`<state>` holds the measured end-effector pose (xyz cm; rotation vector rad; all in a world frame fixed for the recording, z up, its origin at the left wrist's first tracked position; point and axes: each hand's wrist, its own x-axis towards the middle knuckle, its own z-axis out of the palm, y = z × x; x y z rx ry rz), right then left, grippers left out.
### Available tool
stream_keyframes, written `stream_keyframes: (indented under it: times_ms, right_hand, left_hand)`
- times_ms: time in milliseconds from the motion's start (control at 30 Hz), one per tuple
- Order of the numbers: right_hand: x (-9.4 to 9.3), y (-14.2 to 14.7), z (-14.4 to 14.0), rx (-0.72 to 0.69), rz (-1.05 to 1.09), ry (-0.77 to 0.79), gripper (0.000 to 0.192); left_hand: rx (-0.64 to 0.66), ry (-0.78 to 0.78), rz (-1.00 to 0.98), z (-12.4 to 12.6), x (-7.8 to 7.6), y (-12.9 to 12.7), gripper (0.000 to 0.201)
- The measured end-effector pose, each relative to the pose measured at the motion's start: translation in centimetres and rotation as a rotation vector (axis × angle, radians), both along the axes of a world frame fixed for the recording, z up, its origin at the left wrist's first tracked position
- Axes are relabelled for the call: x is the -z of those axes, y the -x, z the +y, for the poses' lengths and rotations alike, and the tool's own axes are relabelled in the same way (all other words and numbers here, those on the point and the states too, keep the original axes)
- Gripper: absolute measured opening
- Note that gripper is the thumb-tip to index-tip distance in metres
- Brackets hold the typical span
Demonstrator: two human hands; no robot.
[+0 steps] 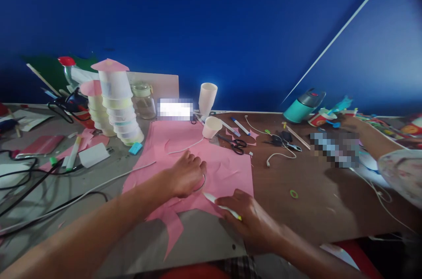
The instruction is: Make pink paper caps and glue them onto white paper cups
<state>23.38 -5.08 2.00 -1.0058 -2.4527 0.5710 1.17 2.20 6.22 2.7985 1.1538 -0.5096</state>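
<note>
Pink paper [231, 169] lies across the middle of the table, with torn or cut strips at its near edge. My left hand [189, 173] presses on it, fingers curled; a thin dark curved edge shows beside them, but what it belongs to is hidden. In my right hand [245, 217] is a white marker [227, 209] with a yellow end, its tip close to the paper near my left fingers. Behind my hands a white paper cup [212, 127] stands tilted on the sheet, and a taller stack of cups [207, 99] rises behind it.
Left stand towers of stacked cups [120, 109] with pink cone tops, and a glass jar [144, 102]. Black scissors [235, 143], keys [280, 139] and a white cable [280, 156] lie right. Another person's arm [365, 133] reaches in near a teal flask [301, 107].
</note>
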Motion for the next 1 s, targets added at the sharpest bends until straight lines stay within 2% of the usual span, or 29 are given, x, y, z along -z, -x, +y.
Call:
stream_keyframes:
  times_ms: [100, 267, 467, 633, 1000]
  right_hand:
    - [-1.3, -0.7, 0.3, 0.044, 0.051, 0.06, 0.029]
    - [-2.9, -1.3, 2.7, 0.189, 0.203, 0.2, 0.028]
    - [-1.4, 0.4, 4.8, 0.214, 0.29, 0.322, 0.031]
    - [-0.2, 1.1, 5.3, 0.179, 0.29, 0.317, 0.029]
    - [0.9, 1.5, 5.5, 0.162, 0.219, 0.269, 0.026]
  left_hand:
    - [0.019, -0.013, 0.037, -0.1, 0.0, 0.4, 0.063]
    - [-0.007, 0.001, -0.028, -0.3, 0.4, 1.2, 0.064]
    - [-0.039, -0.011, -0.064, -0.7, 0.4, 1.5, 0.056]
    - [-0.042, 0.008, -0.056, -1.2, 0.0, 1.7, 0.057]
    - [-0.038, 0.005, -0.084, -1.2, 0.1, 1.8, 0.051]
